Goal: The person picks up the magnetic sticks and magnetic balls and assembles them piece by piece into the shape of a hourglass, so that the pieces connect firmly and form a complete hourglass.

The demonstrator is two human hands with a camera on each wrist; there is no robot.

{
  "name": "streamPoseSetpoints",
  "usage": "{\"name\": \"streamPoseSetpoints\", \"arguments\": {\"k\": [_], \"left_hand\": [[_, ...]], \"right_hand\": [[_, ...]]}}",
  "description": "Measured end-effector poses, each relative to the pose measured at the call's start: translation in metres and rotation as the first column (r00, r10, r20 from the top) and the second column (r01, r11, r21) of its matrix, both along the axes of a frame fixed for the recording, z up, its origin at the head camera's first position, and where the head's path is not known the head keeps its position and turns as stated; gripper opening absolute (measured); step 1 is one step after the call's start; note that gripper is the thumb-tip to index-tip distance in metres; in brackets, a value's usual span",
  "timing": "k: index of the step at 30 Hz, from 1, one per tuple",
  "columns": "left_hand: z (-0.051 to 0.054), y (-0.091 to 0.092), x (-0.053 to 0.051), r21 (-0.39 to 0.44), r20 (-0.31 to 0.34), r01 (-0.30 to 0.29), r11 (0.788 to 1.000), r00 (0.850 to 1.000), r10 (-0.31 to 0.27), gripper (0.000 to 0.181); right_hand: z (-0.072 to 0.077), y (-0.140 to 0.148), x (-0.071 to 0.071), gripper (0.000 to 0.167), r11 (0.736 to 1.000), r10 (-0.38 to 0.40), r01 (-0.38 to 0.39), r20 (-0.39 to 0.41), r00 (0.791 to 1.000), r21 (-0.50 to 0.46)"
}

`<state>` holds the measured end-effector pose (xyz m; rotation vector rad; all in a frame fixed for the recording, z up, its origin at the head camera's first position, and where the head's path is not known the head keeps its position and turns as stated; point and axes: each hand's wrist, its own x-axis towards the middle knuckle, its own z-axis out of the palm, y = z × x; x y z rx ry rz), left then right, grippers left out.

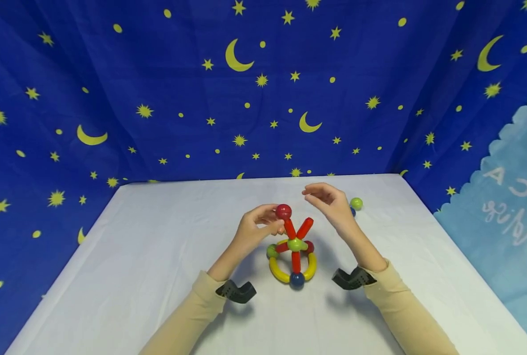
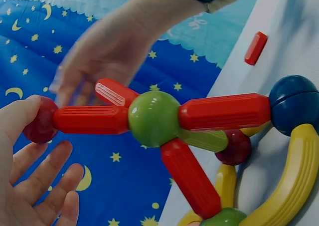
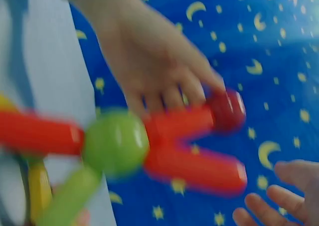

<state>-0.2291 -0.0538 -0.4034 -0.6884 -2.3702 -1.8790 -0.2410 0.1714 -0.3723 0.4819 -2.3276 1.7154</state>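
Observation:
A magnetic ball-and-rod model stands on the table. Its base ring of curved yellow rods (image 1: 279,271) joins a blue ball (image 1: 297,280), a green ball (image 1: 272,251) and a dark red ball (image 1: 309,246). Two red rods and a green rod (image 2: 203,139) rise to a central green ball (image 2: 154,118). From that, two red rods slant upward, one bare-ended (image 1: 305,227), the other capped by a red ball (image 1: 283,211). My left hand (image 1: 253,228) holds this top ball by thumb and fingertips. To the right, my right hand (image 1: 332,204) hovers apart, fingers loosely bent and holding nothing.
A loose green ball (image 1: 356,203) lies behind the right hand, with a blue ball (image 1: 353,211) partly hidden beside it. The left wrist view shows a loose red rod (image 2: 256,48) on the white table (image 1: 157,236). Star-patterned blue cloth (image 1: 179,98) hangs behind the table.

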Motion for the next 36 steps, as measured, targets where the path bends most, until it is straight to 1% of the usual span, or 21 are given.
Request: {"name": "streamPoseSetpoints", "arguments": {"k": [3,5,7,11,12,14,17,19,23,26,28,31,33,36], "left_hand": [[0.003,-0.002,0.001,-0.004,-0.004,-0.013,1.0,1.0,0.013,0.038],[0.005,-0.003,0.001,-0.003,-0.002,-0.008,1.0,1.0,0.008,0.038],[0.007,-0.004,0.002,-0.011,-0.015,0.009,1.0,1.0,-0.009,0.041],[0.009,-0.005,0.002,-0.037,-0.071,0.078,0.996,0.994,-0.081,0.045],[0.01,-0.005,0.002,-0.044,-0.086,0.091,0.995,0.992,-0.095,0.045],[0.01,-0.006,0.002,-0.047,-0.106,0.11,0.993,0.988,-0.115,0.044],[0.01,-0.006,0.001,-0.04,-0.114,0.118,0.992,0.986,-0.122,0.04],[0.01,-0.005,0.001,-0.034,-0.105,0.122,0.992,0.987,-0.125,0.039],[0.009,-0.005,0.002,-0.028,-0.085,0.123,0.992,0.989,-0.125,0.038],[0.009,-0.006,0.002,-0.019,-0.081,0.121,0.992,0.989,-0.123,0.037],[0.009,-0.006,0.002,-0.016,-0.081,0.116,0.993,0.99,-0.117,0.036],[0.011,-0.006,0.002,-0.017,-0.083,0.103,0.995,0.991,-0.104,0.035],[0.011,-0.006,0.003,-0.02,-0.085,0.094,0.995,0.992,-0.096,0.034],[0.012,-0.007,0.003,-0.024,-0.087,0.088,0.996,0.992,-0.09,0.034]], "right_hand": [[-0.006,0.019,-0.012,0.029,0.993,-0.113,0.114,0.036,0.993,-0.034],[-0.013,0.03,-0.02,0.029,0.977,-0.209,0.21,0.052,0.977,-0.028],[-0.021,0.039,-0.027,0.025,0.949,-0.314,0.316,0.07,0.947,-0.017],[-0.037,0.052,-0.036,0.021,0.874,-0.486,0.483,0.09,0.869,0.057],[-0.04,0.054,-0.038,0.021,0.855,-0.518,0.512,0.093,0.85,0.081],[-0.047,0.059,-0.04,0.022,0.825,-0.562,0.55,0.092,0.822,0.131],[-0.058,0.065,-0.042,0.023,0.794,-0.599,0.579,0.074,0.798,0.185],[-0.064,0.068,-0.042,0.023,0.786,-0.606,0.583,0.063,0.793,0.207],[-0.072,0.071,-0.041,0.026,0.78,-0.605,0.572,0.071,0.793,0.256],[-0.076,0.073,-0.041,0.03,0.781,-0.594,0.554,0.07,0.801,0.288],[-0.078,0.074,-0.041,0.032,0.789,-0.571,0.525,0.067,0.818,0.319],[-0.082,0.074,-0.042,0.034,0.809,-0.508,0.445,0.074,0.858,0.384],[-0.084,0.074,-0.042,0.035,0.822,-0.465,0.39,0.094,0.881,0.415],[-0.082,0.07,-0.041,0.038,0.854,-0.414,0.333,0.133,0.901,0.401]]}}
